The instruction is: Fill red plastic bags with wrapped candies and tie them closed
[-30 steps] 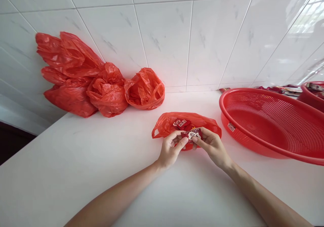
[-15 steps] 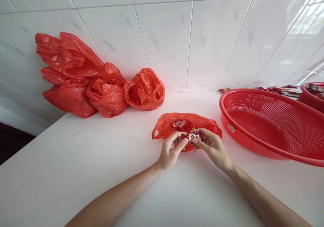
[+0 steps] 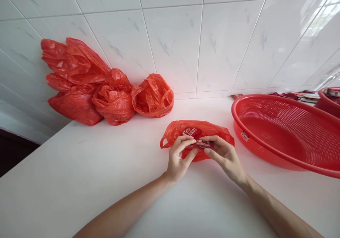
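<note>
A small dark red wrapped candy (image 3: 204, 144) is held between the fingertips of both hands, turned so a narrow side faces me. My left hand (image 3: 178, 158) pinches its left end, and my right hand (image 3: 226, 157) grips the right end with thumb and fingers. Below and behind the hands an opened red plastic bag (image 3: 212, 127) lies on the white tabletop. More red packets (image 3: 191, 131) with white labels show inside its mouth; the hands cover part of them.
Several bunched red plastic bags (image 3: 114, 98) stand against the tiled wall (image 3: 172, 36) at the back left. A large red perforated basket (image 3: 268, 139) sits to the right. Beyond it are a second red basket (image 3: 328, 101) and some dark red wrappers (image 3: 289, 95) along the wall.
The candy has been tilted between my fingers, from its printed front facing me to a narrow side. My hands stay over the bag; the whole view has shifted slightly.
</note>
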`<state>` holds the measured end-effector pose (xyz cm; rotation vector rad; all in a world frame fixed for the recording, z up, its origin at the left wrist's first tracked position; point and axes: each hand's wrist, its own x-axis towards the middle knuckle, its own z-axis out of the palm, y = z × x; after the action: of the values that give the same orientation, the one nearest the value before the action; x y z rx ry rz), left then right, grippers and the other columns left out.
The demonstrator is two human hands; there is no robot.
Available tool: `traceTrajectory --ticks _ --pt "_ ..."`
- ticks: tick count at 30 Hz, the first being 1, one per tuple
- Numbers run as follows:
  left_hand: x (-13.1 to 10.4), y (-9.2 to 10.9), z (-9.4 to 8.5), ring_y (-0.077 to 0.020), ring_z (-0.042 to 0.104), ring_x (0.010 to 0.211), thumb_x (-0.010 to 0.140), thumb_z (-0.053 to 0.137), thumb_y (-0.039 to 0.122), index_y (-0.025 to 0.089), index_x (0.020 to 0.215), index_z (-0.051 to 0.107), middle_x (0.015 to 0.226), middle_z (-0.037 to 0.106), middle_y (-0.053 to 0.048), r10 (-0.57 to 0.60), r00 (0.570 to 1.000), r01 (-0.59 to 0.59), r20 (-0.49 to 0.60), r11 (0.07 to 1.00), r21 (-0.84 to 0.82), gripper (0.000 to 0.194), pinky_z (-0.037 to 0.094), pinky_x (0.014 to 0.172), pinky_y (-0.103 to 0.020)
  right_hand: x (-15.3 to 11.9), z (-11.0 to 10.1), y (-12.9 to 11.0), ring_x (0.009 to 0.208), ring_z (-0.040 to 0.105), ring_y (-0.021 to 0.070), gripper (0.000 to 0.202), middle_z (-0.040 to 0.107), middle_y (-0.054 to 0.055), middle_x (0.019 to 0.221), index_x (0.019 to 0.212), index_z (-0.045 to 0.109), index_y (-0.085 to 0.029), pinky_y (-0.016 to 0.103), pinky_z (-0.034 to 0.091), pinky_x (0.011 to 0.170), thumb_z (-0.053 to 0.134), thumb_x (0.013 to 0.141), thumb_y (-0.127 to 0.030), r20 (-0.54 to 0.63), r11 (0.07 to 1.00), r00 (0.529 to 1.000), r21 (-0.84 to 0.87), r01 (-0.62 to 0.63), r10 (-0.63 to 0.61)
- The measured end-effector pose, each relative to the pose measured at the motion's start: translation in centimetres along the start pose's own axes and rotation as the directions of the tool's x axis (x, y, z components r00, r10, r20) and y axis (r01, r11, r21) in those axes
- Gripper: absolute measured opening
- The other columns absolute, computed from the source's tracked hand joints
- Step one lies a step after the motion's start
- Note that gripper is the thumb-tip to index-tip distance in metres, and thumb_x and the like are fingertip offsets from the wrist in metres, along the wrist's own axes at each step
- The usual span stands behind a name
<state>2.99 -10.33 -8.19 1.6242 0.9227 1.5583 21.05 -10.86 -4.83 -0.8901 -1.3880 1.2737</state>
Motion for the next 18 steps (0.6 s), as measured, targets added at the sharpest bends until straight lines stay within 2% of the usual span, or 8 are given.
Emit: traceTrajectory --ticks 6,10,14,18 --pt "-0.08 0.06 -0.07 -0.0241 0.062 0.114 0.087 0.072 0.026 0.024 0.105 0.075 0.114 0.063 -0.008 -0.03 0.999 0.03 0.013 0.999 -0.022 0.018 0.055 0.099 -0.041 -0.08 0.05 0.78 0.109 0.069 0.0254 0.029 0.072 0.01 0.118 0.112 0.068 -0.024 0.043 0.058 0.098 0.075 0.087 -0.035 -0.002 0.997 0.997 -0.022 0.075 -0.075" --pt "-0.13 0.15 -0.02 -0.0241 0.061 0.117 0.087 0.071 0.024 0.024 0.106 0.074 0.118 0.061 -0.008 -0.035 0.999 0.035 0.009 0.998 -0.045 0.019 0.057 0.098 -0.039 -0.2 0.18 0.98 0.11 0.069 0.0251 0.031 0.071 0.009 0.118 0.117 0.066 -0.026 0.042 0.059 0.096 0.074 0.087 -0.032 -0.004 0.99 0.992 -0.055 0.129 -0.129" --pt "-0.17 0.46 0.1 -0.0215 0.066 0.106 0.086 0.072 0.023 0.021 0.106 0.072 0.113 0.065 -0.008 -0.052 0.998 0.054 0.023 0.995 -0.083 0.02 0.059 0.092 -0.035 -0.34 0.19 0.97 0.11 0.069 0.0254 0.034 0.071 0.009 0.119 0.121 0.064 -0.027 0.042 0.059 0.095 0.073 0.088 -0.029 0.013 0.983 0.986 -0.077 0.167 -0.167" --pt "-0.14 0.78 0.3 -0.0201 0.07 0.096 0.084 0.073 0.024 0.019 0.112 0.068 0.104 0.073 -0.007 -0.189 0.979 0.2 0.074 0.962 -0.186 0.028 0.059 0.09 -0.035 -0.4 0.22 0.96 0.11 0.068 0.0258 0.035 0.069 0.01 0.123 0.123 0.062 -0.026 0.043 0.059 0.096 0.071 0.089 -0.028 0.025 0.982 0.987 -0.1 0.159 -0.157"
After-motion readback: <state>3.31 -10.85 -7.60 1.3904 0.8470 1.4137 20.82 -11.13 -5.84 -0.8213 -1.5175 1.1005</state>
